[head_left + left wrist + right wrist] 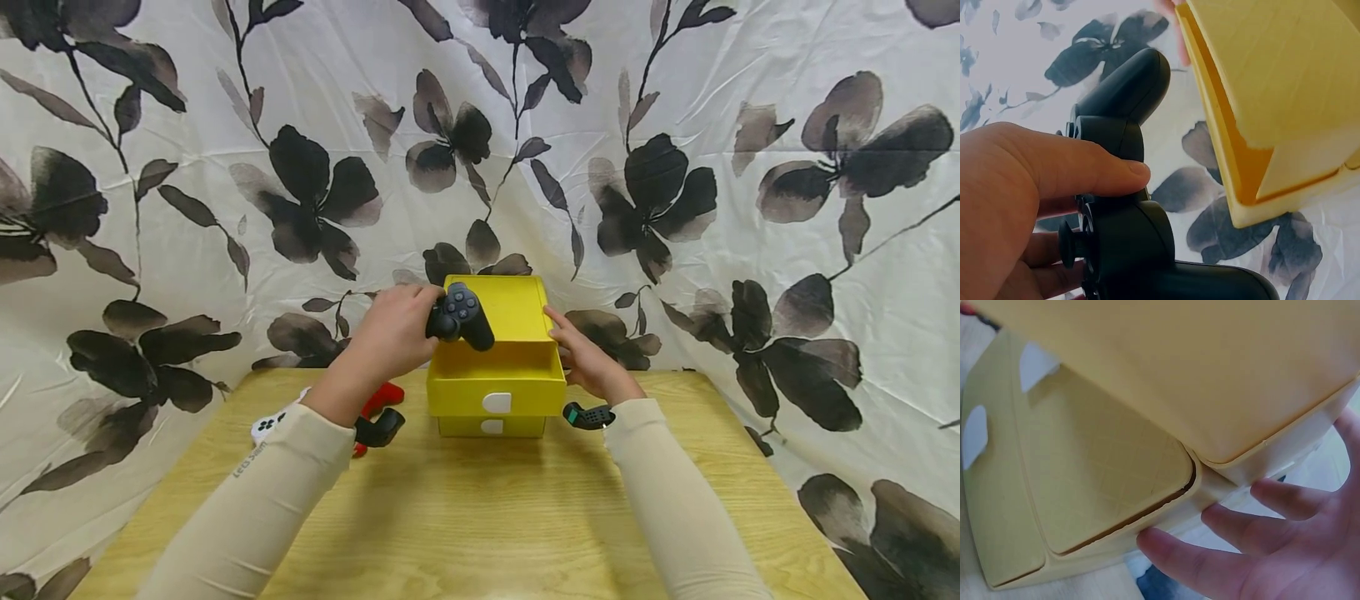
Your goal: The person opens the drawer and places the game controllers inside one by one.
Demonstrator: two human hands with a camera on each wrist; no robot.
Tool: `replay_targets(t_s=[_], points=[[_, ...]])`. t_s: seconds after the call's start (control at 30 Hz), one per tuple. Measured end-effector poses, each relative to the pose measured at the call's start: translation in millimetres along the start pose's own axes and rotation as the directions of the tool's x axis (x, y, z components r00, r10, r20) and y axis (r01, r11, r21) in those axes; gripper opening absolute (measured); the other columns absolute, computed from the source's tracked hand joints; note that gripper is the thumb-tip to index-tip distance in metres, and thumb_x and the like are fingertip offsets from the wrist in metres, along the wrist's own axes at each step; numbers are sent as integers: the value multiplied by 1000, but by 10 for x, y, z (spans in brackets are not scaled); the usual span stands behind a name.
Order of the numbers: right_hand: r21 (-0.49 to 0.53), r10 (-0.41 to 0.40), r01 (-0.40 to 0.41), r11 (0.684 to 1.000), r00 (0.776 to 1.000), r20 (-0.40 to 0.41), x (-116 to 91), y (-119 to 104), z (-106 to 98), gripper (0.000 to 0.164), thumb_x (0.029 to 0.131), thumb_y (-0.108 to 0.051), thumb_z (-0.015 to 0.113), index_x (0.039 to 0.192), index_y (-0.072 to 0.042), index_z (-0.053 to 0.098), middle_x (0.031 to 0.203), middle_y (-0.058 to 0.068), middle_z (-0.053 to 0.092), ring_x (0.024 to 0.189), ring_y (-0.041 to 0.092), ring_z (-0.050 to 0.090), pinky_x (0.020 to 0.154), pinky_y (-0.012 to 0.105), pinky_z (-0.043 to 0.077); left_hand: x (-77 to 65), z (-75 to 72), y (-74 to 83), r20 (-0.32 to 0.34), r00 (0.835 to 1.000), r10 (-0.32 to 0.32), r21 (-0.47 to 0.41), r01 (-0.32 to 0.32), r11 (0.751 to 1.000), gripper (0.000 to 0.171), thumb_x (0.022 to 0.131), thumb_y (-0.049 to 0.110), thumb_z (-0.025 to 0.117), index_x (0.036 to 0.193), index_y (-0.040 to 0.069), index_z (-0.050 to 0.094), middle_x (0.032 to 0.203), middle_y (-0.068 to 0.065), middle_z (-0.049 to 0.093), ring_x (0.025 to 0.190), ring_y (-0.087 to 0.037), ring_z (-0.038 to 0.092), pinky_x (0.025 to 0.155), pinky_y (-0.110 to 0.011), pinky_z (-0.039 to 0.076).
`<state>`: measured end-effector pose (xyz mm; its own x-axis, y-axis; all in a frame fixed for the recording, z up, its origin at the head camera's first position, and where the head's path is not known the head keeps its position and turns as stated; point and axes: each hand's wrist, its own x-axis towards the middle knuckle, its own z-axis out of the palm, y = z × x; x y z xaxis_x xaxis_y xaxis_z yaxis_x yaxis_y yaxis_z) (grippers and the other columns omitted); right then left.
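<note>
Left hand [393, 333] is grasping a black controller [462, 317]; right hand [590, 360], grip released, is touching a yellow box [495, 385] on its right

A yellow box [517, 304] marks the dial's center, its pulled-out drawer [457, 400] reachable from above at 6 o'clock, while a black game controller [463, 315] in the left hand [397, 332] crowds the way in from 10 o'clock. The right hand [594, 362] fills the side at 3 o'clock, a floral curtain [532, 237] backs 12 o'clock, and a red controller [386, 395] narrows 8 o'clock. The wooden tabletop [480, 508] gives passage from 5 to 7 o'clock.
</note>
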<state>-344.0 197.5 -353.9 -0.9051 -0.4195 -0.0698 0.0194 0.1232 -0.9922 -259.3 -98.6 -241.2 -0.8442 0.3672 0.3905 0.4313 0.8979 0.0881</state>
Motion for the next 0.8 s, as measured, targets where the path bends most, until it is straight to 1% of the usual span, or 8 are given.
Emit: replay_targets(t_s=[0.1, 0.27, 0.53, 0.8], points=[[-6, -10, 10, 1000, 1000, 3, -2, -15, 12, 57, 102, -43, 35, 153, -46, 8, 163, 5, 8, 143, 47, 25, 102, 69, 36, 15, 14, 25, 9, 1000, -2, -4, 2, 1000, 60, 78, 15, 74, 134, 5, 52, 127, -16, 60, 117, -36, 53, 107, -51, 38], [-10, -18, 18, 1000, 1000, 10, -7, -23, 28, 56, 103, -42, 33, 153, -46, 8, 163, 5, 6, 143, 48, 24, 102, 69, 35, 31, 48, 75, 6, 1000, 8, -5, -7, 1000, 59, 78, 14, 74, 132, 5, 53, 121, -16, 62, 112, -36, 55, 104, -50, 41], [-11, -18, 18, 1000, 1000, -3, -27, 20, 9, 56, 103, -45, 34, 153, -46, 8, 164, 5, 5, 144, 48, 22, 102, 69, 36, 86, 135, 158, -21, 998, 64, 35, -63, 997, 54, 77, 14, 75, 127, 5, 57, 115, -14, 65, 106, -32, 58, 102, -47, 44], [-14, -5, 5, 1000, 1000, -19, -9, 14, 30, 57, 102, -45, 35, 152, -47, 10, 164, 4, 5, 144, 48, 21, 103, 67, 36, 121, 158, 229, -30, 993, 113, 51, -111, 992, 52, 79, 15, 74, 127, 4, 57, 115, -14, 65, 106, -33, 59, 99, -47, 45]])
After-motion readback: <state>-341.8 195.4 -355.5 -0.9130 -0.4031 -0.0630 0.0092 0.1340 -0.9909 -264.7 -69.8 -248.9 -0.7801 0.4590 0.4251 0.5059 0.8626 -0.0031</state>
